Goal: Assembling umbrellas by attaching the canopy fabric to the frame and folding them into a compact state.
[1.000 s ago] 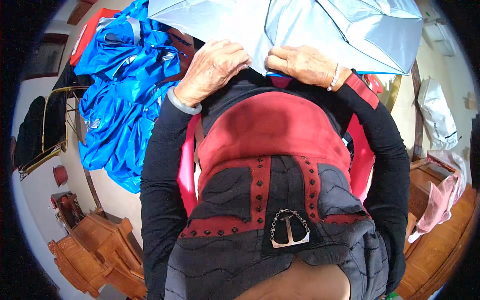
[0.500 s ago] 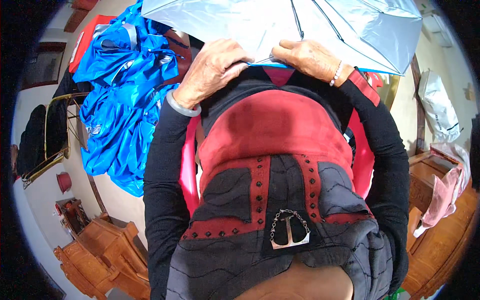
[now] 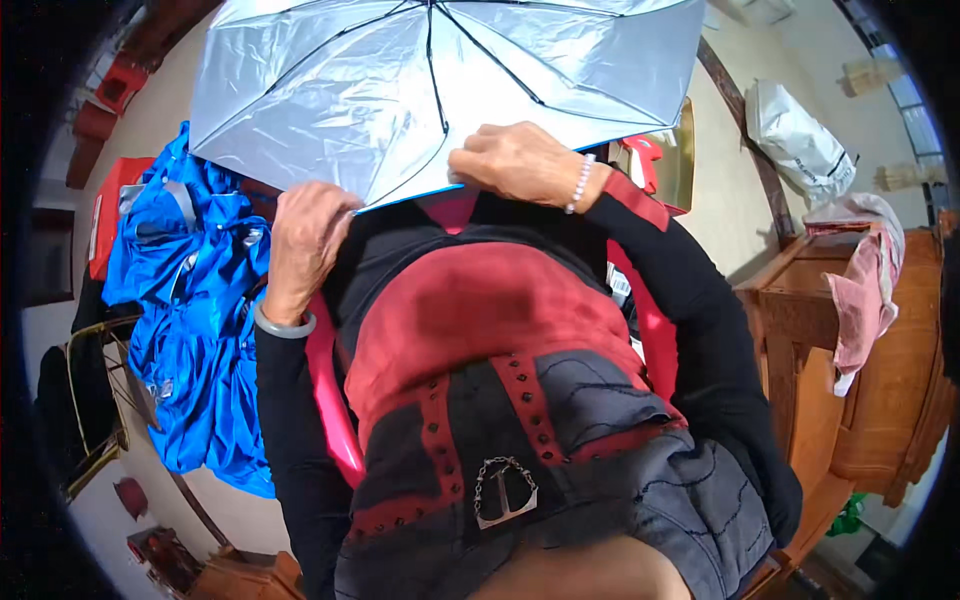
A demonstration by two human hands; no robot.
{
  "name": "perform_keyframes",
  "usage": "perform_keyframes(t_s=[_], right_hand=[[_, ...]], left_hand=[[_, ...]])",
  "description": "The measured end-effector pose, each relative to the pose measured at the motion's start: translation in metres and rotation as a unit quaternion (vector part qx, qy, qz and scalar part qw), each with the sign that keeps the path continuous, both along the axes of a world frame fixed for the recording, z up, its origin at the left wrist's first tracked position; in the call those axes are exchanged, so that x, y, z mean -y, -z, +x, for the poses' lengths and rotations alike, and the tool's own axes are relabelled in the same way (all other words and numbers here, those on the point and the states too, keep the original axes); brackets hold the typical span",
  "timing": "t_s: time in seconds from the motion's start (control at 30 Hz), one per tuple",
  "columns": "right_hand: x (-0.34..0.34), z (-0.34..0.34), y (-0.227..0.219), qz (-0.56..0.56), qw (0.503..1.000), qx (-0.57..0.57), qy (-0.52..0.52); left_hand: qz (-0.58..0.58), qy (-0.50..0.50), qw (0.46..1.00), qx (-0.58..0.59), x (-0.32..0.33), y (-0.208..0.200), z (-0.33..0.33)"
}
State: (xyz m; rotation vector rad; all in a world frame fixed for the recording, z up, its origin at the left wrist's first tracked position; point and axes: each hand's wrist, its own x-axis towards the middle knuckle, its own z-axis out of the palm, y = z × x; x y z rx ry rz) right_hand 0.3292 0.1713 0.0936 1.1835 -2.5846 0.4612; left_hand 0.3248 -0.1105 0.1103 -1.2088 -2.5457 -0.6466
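An opened umbrella (image 3: 330, 95) spreads its silver underside across the top of the view, black ribs fanning out from its middle. A blue edge shows along its near rim. My left hand (image 3: 305, 240), with a pale bangle at the wrist, pinches the near rim at a rib end. A little to the right, my right hand (image 3: 520, 165) grips the same rim, its fingers curled over the fabric. A beaded bracelet (image 3: 582, 182) circles that wrist. The rim lies just beyond my red and dark clothing. What is between the fingertips is partly hidden.
A heap of shiny blue fabric (image 3: 200, 370) lies at the left, beside a red box (image 3: 108, 215). Carved wooden furniture (image 3: 890, 370) stands at the right with a pink cloth (image 3: 862, 310) on it. A white bag (image 3: 795, 140) rests on the floor at the far right.
The head view has shifted, showing more of the umbrella's underside and ribs. My left hand has moved farther from the right one along the rim. Both hands keep hold.
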Motion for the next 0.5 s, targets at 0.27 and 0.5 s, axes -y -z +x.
perform_keyframes(t_s=[0.27,0.5], right_hand=[[-0.089,0.024,-0.042,0.041,0.987,-0.039,0.153],[-0.085,0.027,-0.030,-0.005,0.990,-0.035,0.140]], left_hand=[[0.003,-0.172,0.974,-0.145,0.045,-0.002,-0.024],[-0.010,-0.330,0.918,-0.218,0.061,-0.026,-0.033]])
